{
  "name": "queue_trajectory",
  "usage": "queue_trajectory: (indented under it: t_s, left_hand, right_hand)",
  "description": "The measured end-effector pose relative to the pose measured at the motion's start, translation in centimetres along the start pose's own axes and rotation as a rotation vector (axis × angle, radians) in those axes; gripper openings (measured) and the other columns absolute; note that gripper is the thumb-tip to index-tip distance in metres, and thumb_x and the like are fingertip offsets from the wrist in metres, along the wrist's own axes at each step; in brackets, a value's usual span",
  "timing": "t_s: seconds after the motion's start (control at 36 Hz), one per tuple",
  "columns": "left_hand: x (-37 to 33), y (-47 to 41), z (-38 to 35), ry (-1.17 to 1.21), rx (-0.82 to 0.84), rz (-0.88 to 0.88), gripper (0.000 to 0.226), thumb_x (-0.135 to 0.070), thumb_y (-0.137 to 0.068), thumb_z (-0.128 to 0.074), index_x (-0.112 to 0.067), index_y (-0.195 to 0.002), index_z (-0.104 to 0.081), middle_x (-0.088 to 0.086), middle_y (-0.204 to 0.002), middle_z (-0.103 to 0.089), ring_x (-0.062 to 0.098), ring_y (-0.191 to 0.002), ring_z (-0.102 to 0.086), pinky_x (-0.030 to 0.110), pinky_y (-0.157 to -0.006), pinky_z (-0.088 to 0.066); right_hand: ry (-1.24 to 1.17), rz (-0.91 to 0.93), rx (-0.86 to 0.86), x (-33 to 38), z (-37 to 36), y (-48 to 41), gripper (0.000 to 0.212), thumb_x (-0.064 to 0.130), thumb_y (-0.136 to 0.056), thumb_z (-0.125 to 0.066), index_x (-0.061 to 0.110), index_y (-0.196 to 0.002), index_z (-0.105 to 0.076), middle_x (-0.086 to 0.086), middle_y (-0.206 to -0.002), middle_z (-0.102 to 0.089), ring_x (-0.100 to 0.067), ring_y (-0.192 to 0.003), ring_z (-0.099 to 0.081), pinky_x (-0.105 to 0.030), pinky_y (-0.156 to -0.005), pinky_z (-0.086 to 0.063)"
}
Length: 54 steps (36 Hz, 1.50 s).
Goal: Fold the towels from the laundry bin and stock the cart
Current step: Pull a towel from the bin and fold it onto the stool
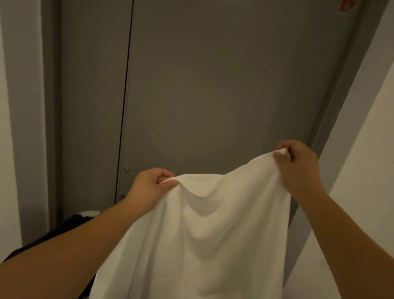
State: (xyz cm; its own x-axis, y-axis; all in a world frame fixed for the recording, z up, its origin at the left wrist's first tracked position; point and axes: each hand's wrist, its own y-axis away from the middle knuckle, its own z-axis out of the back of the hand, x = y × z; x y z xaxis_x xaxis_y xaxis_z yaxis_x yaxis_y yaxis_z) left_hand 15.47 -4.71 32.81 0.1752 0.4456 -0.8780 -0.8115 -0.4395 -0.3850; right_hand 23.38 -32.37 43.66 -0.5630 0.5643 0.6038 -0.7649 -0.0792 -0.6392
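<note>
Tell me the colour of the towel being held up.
Plain white towel, no pattern, seen in the head view.

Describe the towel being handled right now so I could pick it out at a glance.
Facing the grey door, look at the lower middle of the view. There the white towel hangs spread between the left hand and the right hand, each pinching a top corner. It is the only large white cloth, held with its right corner higher.

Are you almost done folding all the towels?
Hard to say. No folded towels or cart show in this view. Right now the left hand and right hand each pinch a top corner of one white towel, hanging open and unfolded before the grey door. Folding and stocking remain.
</note>
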Motion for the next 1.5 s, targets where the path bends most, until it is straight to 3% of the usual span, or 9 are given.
queue_trajectory:
  t_s: [0.14, 0.25, 0.36, 0.75, 0.92, 1.11, 1.25, 1.33, 1.5]
  left_hand:
    - [-2.3, 0.6, -2.7, 0.098, 0.103, -0.06, 0.006, -0.014, -0.083, -0.073, -0.018, -0.08, -0.07, -0.008, -0.064, -0.063, 0.002, -0.059, -0.056, 0.013, -0.058, -0.045]
    - [-2.9, 1.2, -3.9, 0.13, 0.169, -0.068, 0.004, -0.01, -0.083, -0.073, -0.012, -0.081, -0.07, -0.012, -0.056, -0.058, -0.003, -0.051, -0.052, 0.014, -0.054, -0.042]
    - [-3.1, 1.9, -4.2, 0.165, 0.202, -0.06, 0.003, -0.009, -0.084, -0.072, -0.007, -0.085, -0.07, -0.002, -0.065, -0.063, 0.002, -0.054, -0.055, 0.018, -0.056, -0.046]
    - [-1.8, 3.2, -3.8, 0.18, 0.213, -0.115, 0.011, -0.009, -0.082, -0.074, -0.015, -0.084, -0.065, -0.003, -0.066, -0.059, 0.004, -0.058, -0.051, 0.016, -0.057, -0.043]
    - [1.3, 3.9, -2.9, -0.023, 0.261, -0.108, 0.022, -0.015, -0.082, -0.071, -0.023, -0.085, -0.051, -0.011, -0.07, -0.052, -0.001, -0.057, -0.044, 0.015, -0.058, -0.038]
    - [2.5, 4.8, -3.1, 0.075, 0.292, -0.072, 0.041, -0.018, -0.085, -0.069, -0.048, -0.103, -0.05, -0.016, -0.108, -0.06, 0.005, -0.097, -0.061, 0.025, -0.084, -0.052]
    - [0.9, 4.3, -3.9, 0.042, 0.219, -0.22, 0.036, -0.007, -0.087, -0.063, -0.031, -0.113, -0.057, -0.014, -0.116, -0.055, -0.001, -0.098, -0.056, 0.012, -0.084, -0.045]
    - [0.5, 4.1, -4.3, -0.039, 0.151, -0.332, 0.03, -0.005, -0.087, -0.063, -0.019, -0.114, -0.061, -0.013, -0.113, -0.054, 0.001, -0.099, -0.055, 0.013, -0.087, -0.046]
    - [0.3, 4.0, -5.0, -0.019, 0.216, -0.144, 0.01, -0.023, -0.089, -0.065, -0.024, -0.098, -0.06, -0.011, -0.09, -0.063, 0.003, -0.078, -0.059, 0.015, -0.068, -0.046]
  right_hand:
    - [0.124, 0.183, 0.316, 1.5, -3.7, 2.4, 0.028, 0.007, -0.096, -0.046, 0.016, -0.115, -0.064, -0.005, -0.115, -0.064, -0.016, -0.102, -0.056, -0.013, -0.082, -0.033]
    - [0.132, 0.227, 0.574, 1.7, -5.3, 3.8, 0.033, 0.026, -0.095, -0.056, 0.019, -0.128, -0.059, 0.003, -0.127, -0.06, -0.01, -0.115, -0.053, -0.013, -0.088, -0.032]
    - [0.13, 0.192, 0.711, 0.9, -5.8, 4.0, 0.057, 0.041, -0.079, -0.075, 0.026, -0.131, -0.058, 0.023, -0.107, -0.051, 0.0, -0.101, -0.047, -0.017, -0.086, -0.033]
    - [0.219, 0.374, 0.705, 0.2, -8.1, 4.1, 0.008, 0.021, -0.091, -0.061, 0.019, -0.089, -0.068, 0.008, -0.094, -0.054, -0.014, -0.09, -0.054, -0.029, -0.085, -0.042]
    - [0.338, 0.347, 0.642, 1.0, -7.2, 3.2, 0.017, 0.021, -0.094, -0.056, 0.013, -0.101, -0.069, 0.005, -0.09, -0.057, -0.014, -0.087, -0.053, -0.025, -0.076, -0.037]
    - [0.402, 0.347, 0.578, 1.9, -6.2, 2.4, 0.022, 0.025, -0.097, -0.051, 0.012, -0.107, -0.066, -0.003, -0.098, -0.061, -0.013, -0.085, -0.049, -0.024, -0.076, -0.037]
    - [0.456, 0.391, 0.56, 2.2, -6.1, 2.2, 0.021, 0.022, -0.096, -0.053, 0.012, -0.107, -0.068, -0.005, -0.102, -0.065, -0.017, -0.087, -0.054, -0.025, -0.075, -0.036]
    - [0.472, 0.394, 0.545, 2.2, -5.8, 2.1, 0.019, 0.021, -0.094, -0.054, 0.013, -0.104, -0.069, -0.005, -0.101, -0.067, -0.023, -0.093, -0.058, -0.027, -0.075, -0.039]
    - [0.505, 0.395, 0.541, 2.2, -5.3, 2.0, 0.02, 0.02, -0.095, -0.053, 0.014, -0.106, -0.068, -0.005, -0.104, -0.067, -0.023, -0.097, -0.058, -0.025, -0.075, -0.036]
